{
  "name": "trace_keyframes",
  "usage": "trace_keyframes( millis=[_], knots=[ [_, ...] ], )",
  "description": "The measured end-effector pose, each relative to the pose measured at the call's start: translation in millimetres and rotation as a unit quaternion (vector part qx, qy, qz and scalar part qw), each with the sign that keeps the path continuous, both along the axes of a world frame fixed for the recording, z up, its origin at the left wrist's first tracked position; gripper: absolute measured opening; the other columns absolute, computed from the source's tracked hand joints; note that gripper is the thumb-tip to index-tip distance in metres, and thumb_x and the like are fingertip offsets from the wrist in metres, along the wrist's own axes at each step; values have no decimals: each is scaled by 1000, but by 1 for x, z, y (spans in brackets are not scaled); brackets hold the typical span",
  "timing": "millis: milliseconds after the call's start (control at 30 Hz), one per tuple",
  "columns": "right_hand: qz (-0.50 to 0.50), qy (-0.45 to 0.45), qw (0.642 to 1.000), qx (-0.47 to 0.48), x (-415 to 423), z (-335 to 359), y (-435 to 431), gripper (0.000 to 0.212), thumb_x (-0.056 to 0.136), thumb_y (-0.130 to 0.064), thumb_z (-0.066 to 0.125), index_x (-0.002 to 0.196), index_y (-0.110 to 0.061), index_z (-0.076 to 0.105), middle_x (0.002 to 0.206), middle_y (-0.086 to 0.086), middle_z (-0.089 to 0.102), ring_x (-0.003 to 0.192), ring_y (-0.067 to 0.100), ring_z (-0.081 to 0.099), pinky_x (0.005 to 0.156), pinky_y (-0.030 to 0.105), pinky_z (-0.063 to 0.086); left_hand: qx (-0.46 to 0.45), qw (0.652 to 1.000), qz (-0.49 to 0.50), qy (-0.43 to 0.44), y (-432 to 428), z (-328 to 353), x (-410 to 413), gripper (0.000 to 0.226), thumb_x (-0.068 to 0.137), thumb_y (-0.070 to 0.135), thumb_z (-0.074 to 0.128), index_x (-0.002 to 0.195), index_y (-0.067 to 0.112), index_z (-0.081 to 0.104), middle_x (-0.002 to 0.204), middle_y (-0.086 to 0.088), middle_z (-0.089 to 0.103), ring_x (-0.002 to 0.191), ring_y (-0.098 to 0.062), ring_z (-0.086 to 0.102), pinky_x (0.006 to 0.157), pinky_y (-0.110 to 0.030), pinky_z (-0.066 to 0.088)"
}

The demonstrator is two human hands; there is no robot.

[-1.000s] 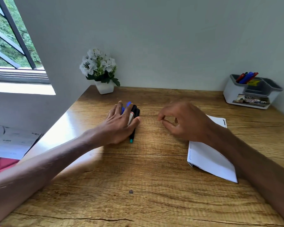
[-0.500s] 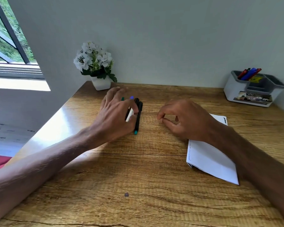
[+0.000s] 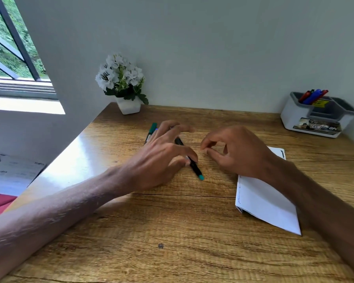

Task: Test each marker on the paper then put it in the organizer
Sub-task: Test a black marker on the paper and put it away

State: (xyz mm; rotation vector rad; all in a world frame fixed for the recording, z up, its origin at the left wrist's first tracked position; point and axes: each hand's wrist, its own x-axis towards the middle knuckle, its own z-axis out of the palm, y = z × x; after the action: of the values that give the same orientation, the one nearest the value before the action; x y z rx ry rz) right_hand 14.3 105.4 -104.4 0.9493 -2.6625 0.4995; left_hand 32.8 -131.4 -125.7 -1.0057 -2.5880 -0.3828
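Currently pinches a black marker point(image 3: 195, 168), teal-ended and slanting across the table point(image 3: 172, 252), between thumb and forefinger of the left hand point(image 3: 161, 160), other fingers spread above it. Hovers the right hand point(image 3: 239, 152) just beside, loosely curled, thumb near forefinger, gripping nothing, wrist over the paper point(image 3: 268, 205). Green marker point(image 3: 152, 128) behind the left hand; organizer point(image 3: 291, 114) far right by the wall.

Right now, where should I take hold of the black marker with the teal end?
Mid-barrel, from above on its left, pinching across its width: the black marker lies slanted on the desk, and the left hand pinches it there.
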Motion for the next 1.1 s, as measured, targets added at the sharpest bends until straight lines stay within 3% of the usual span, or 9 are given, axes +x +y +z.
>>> trace_keyframes(
  millis=[100, 200, 333, 433, 533, 633, 733, 900, 1100],
  knots=[
    [-23, -26, 999, -38, 0, -1, -1, 14, 88, -22, 77, 102, -27, 79, 88, -18, 74, 74, -7, 64, 65, 7, 41, -11, 998, -45, 33, 5, 1, 7, 23, 98, 43, 58, 112, 39, 76, 145, -5, 48, 130, -22, 35, 103, -45, 38],
    [-27, -70, 994, -85, 1, 0, -4, 7, 91, -22, 75, 90, -28, 79, 75, -20, 71, 67, -4, 64, 62, 10, 41, -32, 992, -67, 98, 12, 4, 16, 19, 96, 36, 65, 111, 37, 76, 137, -10, 52, 124, -26, 40, 95, -40, 34],
    [-19, -143, 977, -156, 5, 4, -8, 24, 97, -19, 69, 75, -18, 80, 55, -19, 65, 47, -1, 54, 49, 9, 35, -27, 979, -71, 192, 17, 5, 21, 28, 96, 31, 72, 122, 41, 69, 132, -11, 53, 123, -28, 37, 95, -40, 32],
    [8, -243, 942, -232, 12, 11, -9, 23, 99, -14, 65, 84, -7, 79, 60, -12, 71, 49, -1, 58, 51, 12, 41, -15, 973, -69, 222, 18, 2, 22, 34, 96, 38, 70, 129, 40, 59, 135, -7, 44, 125, -28, 33, 98, -39, 31],
    [30, -305, 915, -262, 20, 18, -13, 17, 98, -19, 66, 94, -11, 79, 82, -2, 80, 72, 8, 73, 62, 16, 52, -3, 969, -61, 239, 18, -2, 23, 35, 95, 40, 73, 128, 36, 62, 140, -5, 39, 129, -26, 30, 100, -37, 30],
    [9, -285, 911, -299, 18, 19, -12, 12, 96, -24, 68, 98, -18, 79, 89, 1, 80, 81, 14, 76, 70, 21, 58, 65, 972, -49, 220, 18, -1, 21, 31, 96, 42, 68, 125, 32, 64, 145, -1, 39, 132, -25, 35, 107, -34, 28],
    [-8, -272, 903, -331, 14, 23, -5, 14, 96, -19, 68, 106, -20, 77, 87, 6, 78, 73, 12, 72, 70, 23, 59, 112, 963, -5, 245, 16, 4, 13, 38, 91, 33, 77, 124, 21, 63, 145, -7, 45, 132, -26, 40, 108, -35, 30],
    [19, -139, 978, -152, 9, 28, 5, 14, 96, -24, 68, 105, -21, 79, 79, -7, 76, 71, 5, 67, 62, 7, 44, 116, 972, 32, 202, 12, 7, 9, 42, 100, 31, 63, 134, 7, 61, 140, -7, 62, 131, -23, 54, 106, -40, 40],
    [58, -29, 995, -80, 15, 28, -2, 18, 92, -24, 76, 110, -25, 80, 89, -16, 77, 75, -3, 67, 63, 7, 44, 55, 979, 12, 195, 8, -1, 3, 37, 106, 30, 51, 129, 6, 67, 111, -7, 76, 97, -25, 68, 81, -41, 51]
  ],
)
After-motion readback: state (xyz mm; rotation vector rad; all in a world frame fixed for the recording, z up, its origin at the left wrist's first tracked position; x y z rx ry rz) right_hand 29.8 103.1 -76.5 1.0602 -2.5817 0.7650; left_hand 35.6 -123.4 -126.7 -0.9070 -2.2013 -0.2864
